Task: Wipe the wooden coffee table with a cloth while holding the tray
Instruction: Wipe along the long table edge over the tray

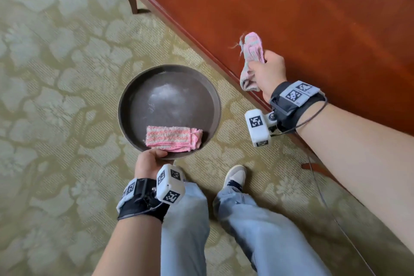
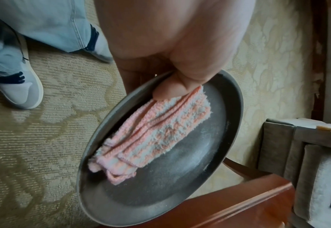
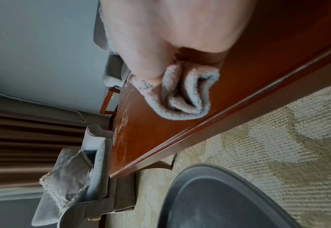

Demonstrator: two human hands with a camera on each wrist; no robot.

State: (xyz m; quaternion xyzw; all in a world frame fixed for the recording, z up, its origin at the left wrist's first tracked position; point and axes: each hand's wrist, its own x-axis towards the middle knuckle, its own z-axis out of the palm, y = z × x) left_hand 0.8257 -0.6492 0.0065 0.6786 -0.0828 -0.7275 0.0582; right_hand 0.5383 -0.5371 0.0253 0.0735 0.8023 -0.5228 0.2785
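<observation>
My left hand (image 1: 150,161) grips the near rim of a round dark tray (image 1: 134,87) held over the carpet, thumb (image 2: 170,91) on top pressing a corner of a folded pink-and-white cloth (image 1: 173,138) (image 2: 151,131) that lies in the tray. My right hand (image 1: 267,69) grips a second, bunched pink cloth (image 1: 252,51) (image 3: 184,95) just over the near edge of the red-brown wooden coffee table (image 1: 302,11) (image 3: 160,131). I cannot tell whether this cloth touches the tabletop. The tray (image 3: 219,200) shows dark at the bottom of the right wrist view.
Patterned beige carpet (image 1: 56,74) covers the floor. My legs in light jeans (image 1: 186,219) and a grey shoe (image 1: 235,177) stand beside the table's edge. A table leg (image 1: 132,0) is at the far left corner. A grey armchair (image 3: 78,177) with a cushion stands beyond the table's end.
</observation>
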